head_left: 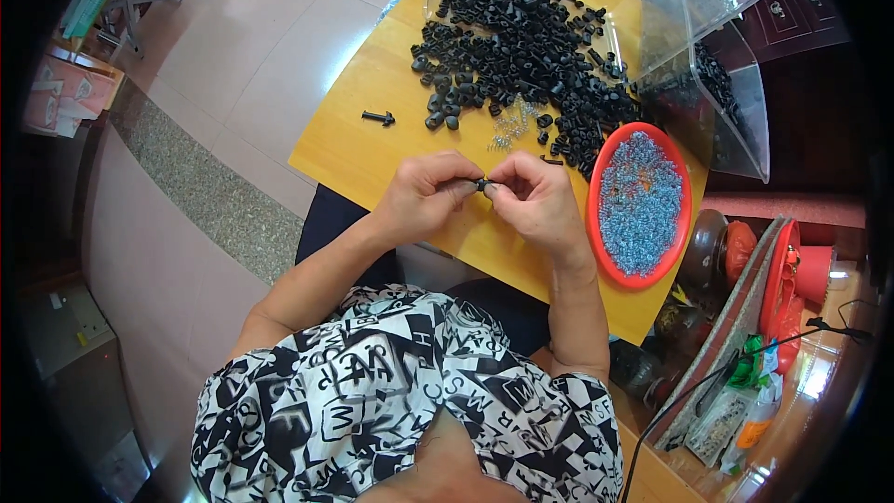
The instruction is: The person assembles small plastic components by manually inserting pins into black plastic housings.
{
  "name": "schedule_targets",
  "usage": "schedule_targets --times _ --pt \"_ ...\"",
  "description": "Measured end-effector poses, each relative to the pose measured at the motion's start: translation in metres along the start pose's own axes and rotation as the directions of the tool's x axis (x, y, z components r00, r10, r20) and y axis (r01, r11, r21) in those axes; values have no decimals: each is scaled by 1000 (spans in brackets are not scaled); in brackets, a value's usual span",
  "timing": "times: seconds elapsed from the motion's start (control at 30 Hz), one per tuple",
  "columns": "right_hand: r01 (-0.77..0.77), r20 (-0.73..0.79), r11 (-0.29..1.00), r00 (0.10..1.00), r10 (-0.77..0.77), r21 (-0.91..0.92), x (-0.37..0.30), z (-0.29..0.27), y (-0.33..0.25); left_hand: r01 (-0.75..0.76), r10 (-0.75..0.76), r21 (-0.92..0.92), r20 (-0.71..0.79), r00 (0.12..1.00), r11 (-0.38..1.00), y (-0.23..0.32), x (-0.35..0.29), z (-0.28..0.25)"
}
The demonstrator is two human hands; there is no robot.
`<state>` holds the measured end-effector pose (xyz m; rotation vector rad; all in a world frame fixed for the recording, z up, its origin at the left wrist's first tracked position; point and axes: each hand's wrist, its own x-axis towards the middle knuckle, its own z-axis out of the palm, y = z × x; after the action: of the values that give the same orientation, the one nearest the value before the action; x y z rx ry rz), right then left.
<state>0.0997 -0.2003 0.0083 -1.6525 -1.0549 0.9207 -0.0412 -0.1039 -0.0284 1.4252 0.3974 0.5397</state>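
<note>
Surroundings of the work surface. Upper left: a pale tiled floor [214, 47] is crossed by a speckled stone band [205, 177]; near the rim lie pink packages [60, 98], with a folding metal stand [140, 14] above them. Lower left: a grey box-shaped unit [79, 326]. Upper right: a dark cabinet [792, 0] bears ornate pulls. Right: a dark rounded jar [705, 251] is just beside a red bag [740, 247]; farther right is a red bucket [817, 270]. Lower right: a black cable [684, 398] runs near a green packet [747, 365].
</note>
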Motion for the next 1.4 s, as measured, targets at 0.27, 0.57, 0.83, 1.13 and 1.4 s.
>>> schedule_targets --times 0.27,0.57,0.83,1.13,1.4 --pt "-63 90 998 994 60 26 1 -8 3 -102 98 177 32 995 979 3 1 -1" --pt "-252 350 879 931 106 404 11 -11 17 -71 65 107 61 996 992 3 -2 -6" --pt "-244 324 904 938 126 352 8 -13 13 -119 105 154 96 990 981 5 3 -1" --pt "276 -297 856 943 -153 436 2 -90 -32 -75 81 -131 41 996 989 -10 -9 -4" --pt "140 -420 971 906 -47 193 4 -100 -26 -122 117 -142 -45 992 982 -9 -9 2"
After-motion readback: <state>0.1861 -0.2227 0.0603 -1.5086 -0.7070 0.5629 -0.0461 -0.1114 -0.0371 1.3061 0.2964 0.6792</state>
